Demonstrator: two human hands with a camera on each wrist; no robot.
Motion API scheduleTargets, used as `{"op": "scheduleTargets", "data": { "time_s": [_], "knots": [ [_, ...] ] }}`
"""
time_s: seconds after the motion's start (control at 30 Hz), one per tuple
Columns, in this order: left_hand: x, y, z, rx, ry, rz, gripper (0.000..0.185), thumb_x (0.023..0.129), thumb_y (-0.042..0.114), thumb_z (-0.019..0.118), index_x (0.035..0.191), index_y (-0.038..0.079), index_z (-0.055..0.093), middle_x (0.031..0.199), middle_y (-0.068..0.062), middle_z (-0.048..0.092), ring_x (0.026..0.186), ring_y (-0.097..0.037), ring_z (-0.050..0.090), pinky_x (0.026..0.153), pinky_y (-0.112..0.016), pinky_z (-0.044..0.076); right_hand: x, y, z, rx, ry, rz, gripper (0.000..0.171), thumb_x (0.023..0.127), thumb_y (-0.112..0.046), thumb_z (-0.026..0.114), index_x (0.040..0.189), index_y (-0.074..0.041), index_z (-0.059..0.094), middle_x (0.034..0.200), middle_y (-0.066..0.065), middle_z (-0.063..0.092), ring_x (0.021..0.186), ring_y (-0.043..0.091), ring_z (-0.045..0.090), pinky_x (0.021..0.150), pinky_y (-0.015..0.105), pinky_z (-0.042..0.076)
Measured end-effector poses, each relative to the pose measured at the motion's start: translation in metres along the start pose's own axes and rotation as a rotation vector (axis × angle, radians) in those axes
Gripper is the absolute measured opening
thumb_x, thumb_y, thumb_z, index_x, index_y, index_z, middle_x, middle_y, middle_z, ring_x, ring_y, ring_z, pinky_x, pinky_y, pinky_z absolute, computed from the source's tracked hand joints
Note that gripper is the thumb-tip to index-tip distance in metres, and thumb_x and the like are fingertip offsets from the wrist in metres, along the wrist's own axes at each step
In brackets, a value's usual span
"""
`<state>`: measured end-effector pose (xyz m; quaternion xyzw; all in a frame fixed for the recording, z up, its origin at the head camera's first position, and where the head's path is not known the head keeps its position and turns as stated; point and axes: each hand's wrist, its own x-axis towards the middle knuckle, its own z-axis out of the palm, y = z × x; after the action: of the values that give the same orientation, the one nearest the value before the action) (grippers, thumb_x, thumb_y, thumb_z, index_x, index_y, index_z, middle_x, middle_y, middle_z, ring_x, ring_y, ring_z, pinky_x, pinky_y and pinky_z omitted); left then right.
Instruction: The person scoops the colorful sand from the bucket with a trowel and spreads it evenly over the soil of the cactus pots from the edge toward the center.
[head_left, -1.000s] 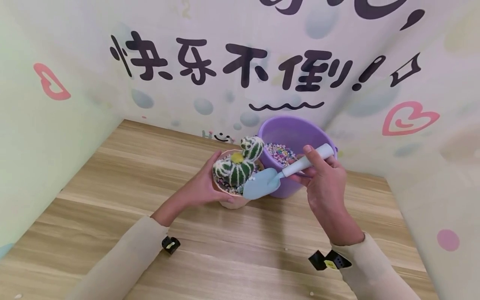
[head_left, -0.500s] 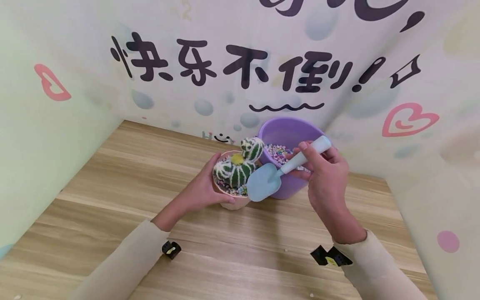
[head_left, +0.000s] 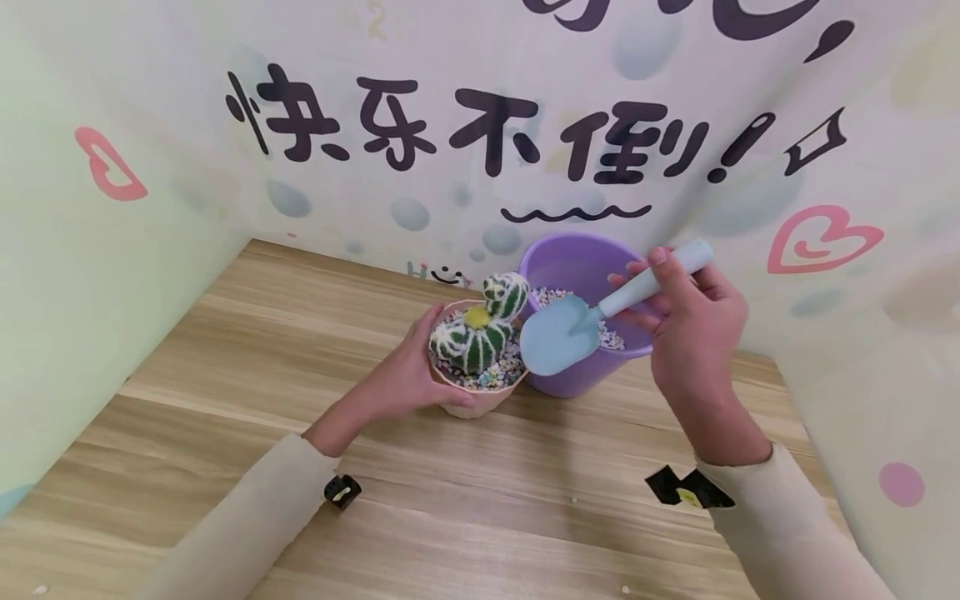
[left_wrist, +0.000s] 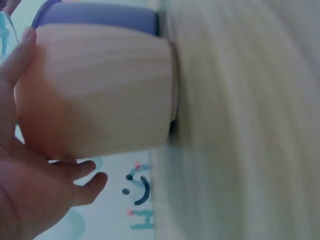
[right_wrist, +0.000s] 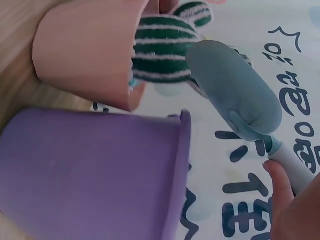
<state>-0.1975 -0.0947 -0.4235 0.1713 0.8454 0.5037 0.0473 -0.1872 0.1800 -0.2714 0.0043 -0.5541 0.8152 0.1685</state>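
My left hand grips the left side of a pale pink flowerpot, thumb along its near side. In the pot stands a knitted-looking green cactus with white stripes and a yellow top, set in small multicoloured pebbles. My right hand holds the handle of a light blue hand trowel between thumb and fingers. Its blade hangs over the near left rim of a purple bucket, just right of the pot. More pebbles lie inside the bucket, partly hidden by trowel and hand.
Pot and bucket stand close together on a wood-grain table, near the back wall with its printed lettering. A few stray pebbles lie toward the table's front.
My right hand has moved right and slightly up with the trowel, taking its blade from the pot's edge to the bucket's rim. The left hand keeps its grip on the pot.
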Motion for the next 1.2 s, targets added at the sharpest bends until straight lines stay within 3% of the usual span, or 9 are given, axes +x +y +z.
{"op": "scheduleTargets", "data": {
  "time_s": [0.2, 0.37, 0.7, 1.07, 1.2],
  "knots": [
    [0.013, -0.002, -0.013, 0.040, -0.101, 0.092, 0.139, 0.054, 0.044, 0.094, 0.157, 0.016, 0.004, 0.157, -0.016, 0.019, 0.139, -0.034, 0.033, 0.113, -0.052, 0.030, 0.016, -0.013, -0.004, 0.021, 0.051, -0.015, 0.045, 0.075, -0.019, 0.084, 0.106, 0.006, 0.062, 0.085, 0.019, 0.069, 0.074, 0.035, 0.072, 0.060, 0.041, 0.058],
    [0.016, -0.002, -0.017, 0.044, -0.140, 0.081, 0.138, 0.056, 0.046, 0.093, 0.157, 0.014, 0.003, 0.156, -0.017, 0.021, 0.140, -0.033, 0.032, 0.115, -0.050, 0.028, 0.033, -0.021, -0.010, 0.049, 0.077, -0.006, 0.050, 0.074, -0.021, 0.085, 0.110, 0.003, 0.061, 0.090, 0.020, 0.069, 0.076, 0.035, 0.072, 0.059, 0.042, 0.058],
    [0.014, -0.003, -0.012, 0.078, -0.086, 0.088, 0.136, 0.056, 0.047, 0.093, 0.157, 0.014, 0.008, 0.152, -0.016, 0.028, 0.136, -0.034, 0.038, 0.112, -0.052, 0.031, 0.063, -0.013, -0.023, 0.045, 0.187, 0.035, 0.044, 0.080, -0.022, 0.081, 0.112, -0.008, 0.056, 0.097, 0.016, 0.069, 0.079, 0.033, 0.073, 0.065, 0.042, 0.059],
    [0.011, -0.002, -0.006, 0.100, -0.027, 0.085, 0.134, 0.055, 0.050, 0.092, 0.156, 0.015, 0.011, 0.153, -0.014, 0.028, 0.136, -0.032, 0.038, 0.111, -0.053, 0.034, 0.080, 0.000, -0.029, 0.048, 0.180, 0.012, 0.038, 0.079, -0.019, 0.081, 0.110, -0.009, 0.061, 0.085, 0.016, 0.068, 0.074, 0.033, 0.072, 0.067, 0.043, 0.059],
    [0.009, -0.001, -0.004, 0.109, -0.014, 0.056, 0.137, 0.056, 0.048, 0.092, 0.157, 0.014, 0.007, 0.157, -0.014, 0.023, 0.139, -0.034, 0.033, 0.112, -0.053, 0.031, 0.085, 0.006, -0.028, 0.043, 0.166, 0.018, 0.034, 0.081, -0.018, 0.080, 0.107, -0.008, 0.059, 0.084, 0.016, 0.068, 0.075, 0.033, 0.072, 0.068, 0.043, 0.060]
  ]
}}
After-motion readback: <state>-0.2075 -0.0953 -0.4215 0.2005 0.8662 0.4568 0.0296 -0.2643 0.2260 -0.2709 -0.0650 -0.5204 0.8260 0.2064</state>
